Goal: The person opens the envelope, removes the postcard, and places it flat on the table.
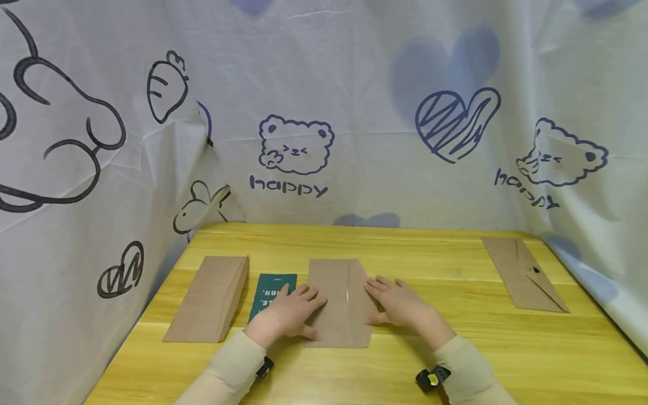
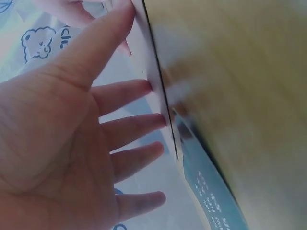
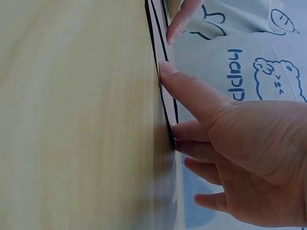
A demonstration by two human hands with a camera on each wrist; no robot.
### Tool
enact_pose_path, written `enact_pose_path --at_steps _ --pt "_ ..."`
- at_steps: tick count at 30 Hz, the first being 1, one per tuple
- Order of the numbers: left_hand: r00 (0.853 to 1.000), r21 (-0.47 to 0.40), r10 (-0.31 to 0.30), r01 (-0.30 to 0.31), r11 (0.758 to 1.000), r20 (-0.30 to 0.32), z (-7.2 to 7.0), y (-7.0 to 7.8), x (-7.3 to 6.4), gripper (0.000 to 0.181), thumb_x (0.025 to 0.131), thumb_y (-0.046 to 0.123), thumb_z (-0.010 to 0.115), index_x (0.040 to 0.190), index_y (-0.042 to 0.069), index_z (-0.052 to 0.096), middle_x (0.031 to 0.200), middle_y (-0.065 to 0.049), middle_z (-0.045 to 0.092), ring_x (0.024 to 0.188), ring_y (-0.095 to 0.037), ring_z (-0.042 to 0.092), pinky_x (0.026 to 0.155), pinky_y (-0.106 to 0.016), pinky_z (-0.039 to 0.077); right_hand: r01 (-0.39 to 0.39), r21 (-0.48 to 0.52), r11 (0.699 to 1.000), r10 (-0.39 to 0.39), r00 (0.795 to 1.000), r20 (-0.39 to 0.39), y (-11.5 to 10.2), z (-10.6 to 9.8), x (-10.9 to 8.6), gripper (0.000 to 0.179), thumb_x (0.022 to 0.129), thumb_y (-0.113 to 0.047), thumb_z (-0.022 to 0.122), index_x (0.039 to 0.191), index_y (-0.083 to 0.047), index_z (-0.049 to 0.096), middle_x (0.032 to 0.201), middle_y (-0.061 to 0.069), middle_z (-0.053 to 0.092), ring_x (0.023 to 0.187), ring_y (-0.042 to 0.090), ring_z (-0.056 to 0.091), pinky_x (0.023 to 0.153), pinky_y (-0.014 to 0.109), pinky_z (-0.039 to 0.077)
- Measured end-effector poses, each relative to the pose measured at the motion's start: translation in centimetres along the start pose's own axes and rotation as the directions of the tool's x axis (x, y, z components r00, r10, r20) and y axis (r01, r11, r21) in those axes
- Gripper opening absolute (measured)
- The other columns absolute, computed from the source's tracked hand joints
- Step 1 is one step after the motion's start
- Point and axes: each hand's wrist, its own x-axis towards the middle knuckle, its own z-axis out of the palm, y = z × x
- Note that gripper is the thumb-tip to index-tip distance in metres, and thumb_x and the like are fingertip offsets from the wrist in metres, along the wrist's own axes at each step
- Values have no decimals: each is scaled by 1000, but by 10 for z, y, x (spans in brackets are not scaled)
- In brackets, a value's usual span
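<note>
We find the middle envelope [image 1: 331, 306] lying flat on the counter [image 1: 455, 371], directly between the person's two hands. Its long axis runs from the near side of the counter towards the far side, so the hands meet it across its width.

The governing relation, in our judgement, is this bracketing: the left hand [image 1: 293, 309] bears on one long side, the right hand [image 1: 397, 304] on the other. Neither is nearer, since both appear to touch the brown paper. The middle envelope lies to the right of the left fingers and to the left of the right fingers. We note that the left fingers are directed across its near-left face, while the right fingertips and thumb rest along the edge of a strip that we take to be its flap.

The fingers of both hands are extended and somewhat spread; we observe no curl or pinch about the paper in either wrist view. How firmly they press we cannot tell.

A green card [image 1: 275, 284] with white print lies just left of the left hand, which partly covers it. The left envelope [image 1: 205, 304] lies beyond that card; the right envelope [image 1: 526, 275] sits well apart from the right hand, set askew.
</note>
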Motion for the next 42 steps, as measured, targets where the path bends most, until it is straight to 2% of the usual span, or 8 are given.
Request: enact_pose_path --at_steps 4,7,14,21,26,29,35,42 --pt "996 54 82 -79 995 -46 1 2 4 77 80 57 70 145 23 47 153 -6 43 143 -30 37 112 -65 29 0 -3 1000 0 1000 -4 2 2 0 83 88 -55 63 149 -6 38 156 12 36 147 34 30 114 63 26" --pt "985 98 154 -146 984 -75 1 5 10 75 78 58 72 142 25 51 148 -3 48 139 -27 43 108 -64 35 1 -3 1000 -1 1000 -9 2 2 -1 83 87 -55 63 149 -6 38 157 12 36 147 34 29 114 63 26" --pt "948 212 304 -278 937 -97 -1 14 23 67 78 62 69 135 29 57 138 4 57 131 -19 50 105 -55 43 -1 2 1000 1 1000 -2 2 1 -1 83 88 -55 63 150 -6 37 157 12 35 147 35 29 114 63 26" --pt "913 298 398 -357 885 -87 -4 30 35 56 81 64 64 127 33 63 131 9 62 127 -15 54 106 -52 44 -9 8 1000 8 1000 17 3 2 -1 83 89 -56 60 151 -8 35 159 10 32 148 33 26 115 63 24" --pt "876 369 470 -403 837 -110 -3 38 42 46 81 66 61 112 32 68 116 12 66 114 -11 60 104 -47 47 -3 20 1000 2 1000 12 3 3 1 83 89 -57 59 151 -8 35 159 10 32 148 33 26 115 62 24" --pt "859 389 496 -417 821 -126 -2 40 46 42 81 68 60 101 32 68 104 13 66 106 -9 62 101 -45 49 -1 30 1000 1 1000 12 3 3 0 83 89 -57 59 151 -8 35 159 10 32 148 33 26 115 63 24" --pt "846 383 516 -438 814 -130 -1 42 53 43 79 72 58 88 30 63 94 13 62 98 -9 62 99 -44 50 6 23 1000 -6 1000 12 3 1 -2 81 90 -54 61 150 -6 36 159 11 32 148 35 26 114 64 24" --pt "828 396 542 -454 798 -145 -1 43 55 48 79 75 54 90 29 63 96 11 63 101 -10 61 103 -46 47 9 21 1000 -10 1000 22 3 -1 -3 79 91 -52 61 150 -6 36 158 12 32 147 35 27 114 63 25"
